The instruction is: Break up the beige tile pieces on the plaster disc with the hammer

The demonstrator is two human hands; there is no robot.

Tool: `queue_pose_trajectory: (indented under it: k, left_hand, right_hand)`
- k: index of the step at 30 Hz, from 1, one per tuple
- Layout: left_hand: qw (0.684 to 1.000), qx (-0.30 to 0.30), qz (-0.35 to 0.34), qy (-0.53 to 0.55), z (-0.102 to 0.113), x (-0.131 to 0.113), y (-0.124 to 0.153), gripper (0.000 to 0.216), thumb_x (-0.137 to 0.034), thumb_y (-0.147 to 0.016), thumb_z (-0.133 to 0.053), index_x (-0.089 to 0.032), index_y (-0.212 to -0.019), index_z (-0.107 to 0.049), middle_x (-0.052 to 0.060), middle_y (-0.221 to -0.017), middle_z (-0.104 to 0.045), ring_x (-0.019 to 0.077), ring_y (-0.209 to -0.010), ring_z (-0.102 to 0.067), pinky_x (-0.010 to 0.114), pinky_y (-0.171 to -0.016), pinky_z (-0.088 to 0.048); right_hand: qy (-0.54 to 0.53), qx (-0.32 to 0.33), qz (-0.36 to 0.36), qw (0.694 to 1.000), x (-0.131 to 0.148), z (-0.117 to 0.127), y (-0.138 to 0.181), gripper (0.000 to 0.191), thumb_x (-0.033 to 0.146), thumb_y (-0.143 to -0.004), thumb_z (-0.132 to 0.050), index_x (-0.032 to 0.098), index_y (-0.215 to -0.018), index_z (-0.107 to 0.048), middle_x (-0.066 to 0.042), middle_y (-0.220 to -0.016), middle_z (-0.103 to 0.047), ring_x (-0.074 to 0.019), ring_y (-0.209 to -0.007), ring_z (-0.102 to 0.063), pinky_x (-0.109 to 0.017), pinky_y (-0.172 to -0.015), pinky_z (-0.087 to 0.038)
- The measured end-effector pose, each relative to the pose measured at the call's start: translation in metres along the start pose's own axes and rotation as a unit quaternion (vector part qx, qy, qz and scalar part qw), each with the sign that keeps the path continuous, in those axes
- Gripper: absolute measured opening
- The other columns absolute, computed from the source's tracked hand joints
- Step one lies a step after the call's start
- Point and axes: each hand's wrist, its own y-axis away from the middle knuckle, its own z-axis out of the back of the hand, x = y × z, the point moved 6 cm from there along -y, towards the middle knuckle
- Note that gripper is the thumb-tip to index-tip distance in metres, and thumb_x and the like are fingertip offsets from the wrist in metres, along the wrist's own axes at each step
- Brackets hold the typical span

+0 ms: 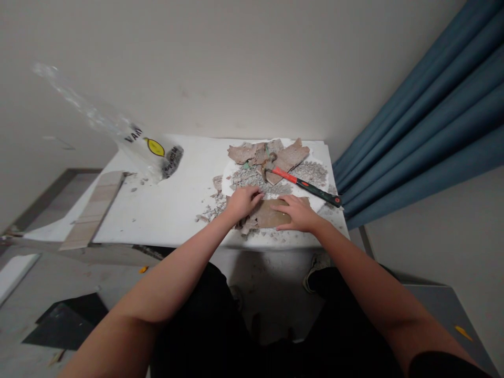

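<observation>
Now both hands flat on brown tile piece (271, 214) at worktop (177, 205) near edge: left hand (242, 202) at 9 o'clock, right hand (297, 212) at 3, grips open, pressing. Hammer (303, 184) at 1 o'clock amid rubble (252, 178).

Single head-worn view, looking forward and down from above the seated lap. White table (169, 210) at twelve o'clock, close range. Wall behind; blue curtain (425, 115) at two o'clock.
</observation>
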Motion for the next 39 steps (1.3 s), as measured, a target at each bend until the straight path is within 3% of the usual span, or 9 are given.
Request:
queue_pose_trajectory:
  k: [6,18,24,39]
  left_hand:
    - [0.999,-0.016,0.034,0.013,0.007,0.001,0.001,0.028,-0.040,-0.093,-0.051,-0.020,-0.083,-0.068,0.005,-0.079,-0.071,0.0208,-0.074,-0.062,0.031,-0.071,-0.043]
    - [1.000,0.002,0.022,-0.022,0.005,0.001,0.001,0.026,-0.039,-0.093,-0.049,-0.021,-0.082,-0.065,0.007,-0.083,-0.072,0.0227,-0.080,-0.063,0.032,-0.075,-0.044]
    - [1.000,0.006,0.020,-0.022,0.003,0.002,0.002,0.028,-0.040,-0.094,-0.049,-0.022,-0.079,-0.064,0.006,-0.080,-0.071,0.0229,-0.077,-0.063,0.033,-0.072,-0.044]
    - [0.999,0.005,0.032,0.003,-0.003,0.009,0.003,0.029,-0.041,-0.093,-0.050,-0.021,-0.077,-0.063,0.005,-0.076,-0.069,0.0212,-0.075,-0.061,0.032,-0.071,-0.043]
  right_hand:
    - [0.023,-0.008,-0.009,1.000,0.003,0.003,0.005,0.081,0.065,-0.076,-0.074,0.024,-0.144,-0.056,-0.019,-0.145,-0.047,-0.0374,-0.132,-0.042,-0.056,-0.108,-0.033]
    - [0.024,-0.010,-0.028,0.999,0.001,0.003,0.005,0.080,0.063,-0.079,-0.072,0.023,-0.145,-0.053,-0.019,-0.149,-0.044,-0.0373,-0.133,-0.041,-0.055,-0.109,-0.033]
    - [0.022,-0.016,-0.025,0.999,0.004,0.007,0.007,0.065,0.057,-0.080,-0.074,0.023,-0.134,-0.062,-0.017,-0.144,-0.049,-0.0368,-0.130,-0.044,-0.055,-0.106,-0.035]
    - [0.016,-0.005,-0.028,0.999,0.002,0.005,0.007,0.067,0.058,-0.080,-0.074,0.023,-0.135,-0.061,-0.017,-0.143,-0.049,-0.0361,-0.129,-0.045,-0.053,-0.107,-0.036]
